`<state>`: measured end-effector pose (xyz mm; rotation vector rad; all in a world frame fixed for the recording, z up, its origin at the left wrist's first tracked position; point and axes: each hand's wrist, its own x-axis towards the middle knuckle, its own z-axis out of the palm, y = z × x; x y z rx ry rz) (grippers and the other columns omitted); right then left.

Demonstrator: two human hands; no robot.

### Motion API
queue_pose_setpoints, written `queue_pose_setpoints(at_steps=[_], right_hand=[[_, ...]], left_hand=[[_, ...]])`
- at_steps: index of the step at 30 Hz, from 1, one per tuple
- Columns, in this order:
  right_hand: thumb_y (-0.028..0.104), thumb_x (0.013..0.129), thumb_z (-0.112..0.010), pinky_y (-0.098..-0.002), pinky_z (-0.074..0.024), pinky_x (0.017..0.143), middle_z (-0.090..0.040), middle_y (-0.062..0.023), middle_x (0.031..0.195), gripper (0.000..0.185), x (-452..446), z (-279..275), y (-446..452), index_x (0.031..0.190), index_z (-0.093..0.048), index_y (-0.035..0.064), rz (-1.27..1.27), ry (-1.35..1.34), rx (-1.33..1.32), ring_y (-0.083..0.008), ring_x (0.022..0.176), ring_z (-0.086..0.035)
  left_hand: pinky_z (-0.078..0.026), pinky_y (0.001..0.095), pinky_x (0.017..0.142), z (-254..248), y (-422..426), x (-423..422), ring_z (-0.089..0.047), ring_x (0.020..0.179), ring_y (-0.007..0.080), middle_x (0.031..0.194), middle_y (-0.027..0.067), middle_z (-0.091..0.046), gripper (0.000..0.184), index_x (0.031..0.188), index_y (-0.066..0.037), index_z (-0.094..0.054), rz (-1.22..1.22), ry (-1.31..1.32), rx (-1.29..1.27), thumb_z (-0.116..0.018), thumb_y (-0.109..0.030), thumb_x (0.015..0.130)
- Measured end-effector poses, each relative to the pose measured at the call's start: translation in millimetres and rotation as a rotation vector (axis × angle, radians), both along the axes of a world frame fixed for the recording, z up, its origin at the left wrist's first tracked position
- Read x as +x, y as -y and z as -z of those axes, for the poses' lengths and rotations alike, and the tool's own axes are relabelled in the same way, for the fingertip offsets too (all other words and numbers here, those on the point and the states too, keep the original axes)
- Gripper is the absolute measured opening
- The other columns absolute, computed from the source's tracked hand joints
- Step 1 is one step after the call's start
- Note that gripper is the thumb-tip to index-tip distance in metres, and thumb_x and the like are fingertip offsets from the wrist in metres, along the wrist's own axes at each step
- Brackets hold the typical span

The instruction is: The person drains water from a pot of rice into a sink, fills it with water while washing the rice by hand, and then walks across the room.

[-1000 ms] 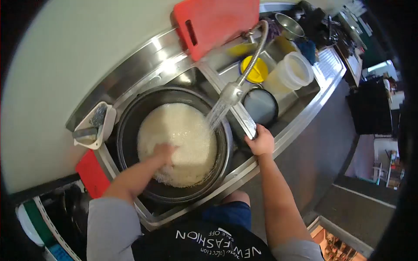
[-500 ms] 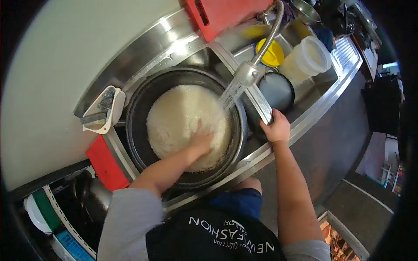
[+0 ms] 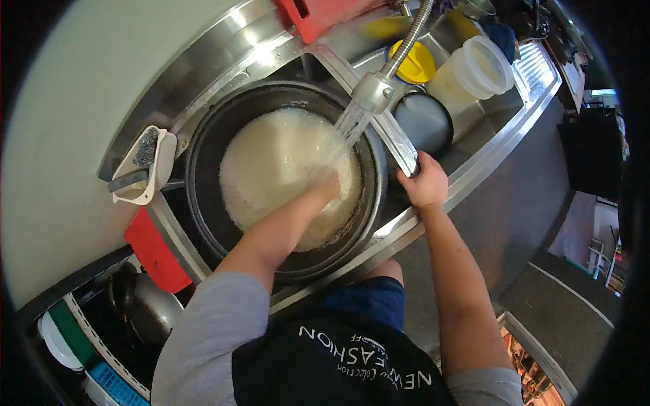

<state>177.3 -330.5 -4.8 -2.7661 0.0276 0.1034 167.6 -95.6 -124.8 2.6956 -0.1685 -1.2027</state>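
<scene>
A large dark pot (image 3: 200, 227) stands in the left sink basin. It holds cloudy whitish water with what look like rice grains (image 3: 261, 162). My left hand (image 3: 326, 188) is dipped into this, right of the pot's middle, its fingers hidden under the surface. A spray tap head (image 3: 372, 93) on a coiled metal hose pours water into the pot near its upper right rim. My right hand (image 3: 426, 183) is closed on the front end of the metal sink divider (image 3: 399, 142), the thumb to its left.
The right basin holds a round pan of cloudy water (image 3: 423, 125), a yellow lid (image 3: 414, 64) and a translucent plastic tub (image 3: 467, 71). A white caddy with a scourer (image 3: 162, 166) sits left of the pot. Red boards (image 3: 325, 13) lean behind the sink.
My left hand has moved slightly right and sunk deeper, so its fingers no longer show. My right hand keeps its hold on the divider. Water still runs, and the view has shifted slightly.
</scene>
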Motion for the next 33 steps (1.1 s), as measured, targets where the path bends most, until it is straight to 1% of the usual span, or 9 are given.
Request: queue_pose_setpoints(at_steps=[6, 9, 12, 15, 17, 22, 25, 31, 33], right_hand=[[0.035, 0.066, -0.071, -0.0412, -0.0472, 0.086, -0.063, -0.0155, 0.104, 0.056, 1, 0, -2, 0.110, -0.058, 0.0025, -0.001, 0.015, -0.007, -0.0328, 0.099, -0.059], [0.035, 0.067, -0.071, -0.0416, -0.0474, 0.085, -0.063, -0.0157, 0.103, 0.053, 0, 4, -1, 0.108, -0.059, 0.0030, -0.002, 0.062, -0.018, -0.0331, 0.098, -0.059], [0.035, 0.067, -0.070, -0.0415, -0.0474, 0.085, -0.063, -0.0152, 0.104, 0.053, 1, -4, -3, 0.109, -0.059, 0.0038, 0.009, 0.004, 0.000, -0.0331, 0.099, -0.059], [0.034, 0.067, -0.070, -0.0411, -0.0471, 0.086, -0.063, -0.0139, 0.107, 0.055, 0, -9, -5, 0.112, -0.058, 0.0045, 0.028, 0.000, -0.016, -0.0322, 0.101, -0.058], [0.035, 0.067, -0.070, -0.0410, -0.0468, 0.087, -0.063, -0.0132, 0.109, 0.056, 0, -2, -1, 0.113, -0.058, 0.0049, 0.020, 0.014, -0.011, -0.0317, 0.103, -0.058], [0.035, 0.068, -0.070, -0.0410, -0.0465, 0.088, -0.062, -0.0125, 0.112, 0.057, 0, -2, 0, 0.114, -0.057, 0.0050, 0.032, -0.001, -0.009, -0.0312, 0.105, -0.057], [0.035, 0.068, -0.070, -0.0408, -0.0465, 0.088, -0.062, -0.0126, 0.112, 0.056, 0, -4, -3, 0.114, -0.058, 0.0049, 0.035, 0.000, -0.002, -0.0312, 0.105, -0.057], [0.036, 0.067, -0.069, -0.0405, -0.0468, 0.087, -0.063, -0.0130, 0.110, 0.055, -1, -5, -4, 0.111, -0.059, 0.0047, 0.056, 0.028, -0.003, -0.0310, 0.103, -0.058], [0.035, 0.067, -0.069, -0.0404, -0.0470, 0.087, -0.063, -0.0125, 0.109, 0.054, -1, -5, -3, 0.111, -0.060, 0.0049, 0.057, 0.019, 0.016, -0.0308, 0.103, -0.058]], left_hand=[[-0.040, 0.0496, 0.097, -12, 21, 32, -0.055, 0.108, 0.0397, 0.114, 0.0240, -0.059, 0.043, 0.111, 0.000, -0.060, -0.035, 0.098, -0.086, -0.062, -0.020, 0.073], [-0.043, 0.0481, 0.093, 46, 20, 37, -0.060, 0.101, 0.0374, 0.106, 0.0218, -0.063, 0.034, 0.104, -0.001, -0.063, -0.087, 0.272, -0.075, -0.059, -0.017, 0.075], [-0.044, 0.0458, 0.092, 3, 8, 45, -0.059, 0.104, 0.0347, 0.109, 0.0209, -0.063, 0.034, 0.103, -0.001, -0.065, -0.115, 0.142, -0.064, -0.063, -0.021, 0.075], [-0.048, 0.0414, 0.082, 49, -40, 23, -0.063, 0.091, 0.0302, 0.096, 0.0166, -0.068, 0.025, 0.088, -0.004, -0.071, -0.074, 0.645, -0.530, -0.068, -0.025, 0.073], [-0.049, 0.0356, 0.076, 17, -95, 44, -0.064, 0.081, 0.0232, 0.085, 0.0119, -0.069, 0.031, 0.094, -0.009, -0.071, -0.294, 0.098, -0.947, -0.072, -0.031, 0.072], [-0.049, 0.0411, 0.064, -11, -161, 117, -0.057, 0.074, 0.0229, 0.089, 0.0076, -0.061, 0.034, 0.105, -0.007, -0.062, -0.804, -0.042, -0.348, -0.061, -0.031, 0.081], [-0.048, 0.0444, 0.061, -33, -138, 156, -0.054, 0.073, 0.0246, 0.090, 0.0092, -0.058, 0.037, 0.105, -0.006, -0.061, -0.940, 0.061, -0.401, -0.061, -0.033, 0.080], [-0.049, 0.0499, 0.076, -46, -56, 180, -0.061, 0.096, 0.0315, 0.119, 0.0119, -0.060, 0.043, 0.119, -0.009, -0.059, -0.646, 0.007, -0.554, -0.056, -0.032, 0.083], [-0.047, 0.0463, 0.083, 8, -22, 179, -0.062, 0.099, 0.0305, 0.118, 0.0149, -0.061, 0.040, 0.117, -0.008, -0.061, -0.108, -0.006, -0.333, -0.053, -0.030, 0.085]])
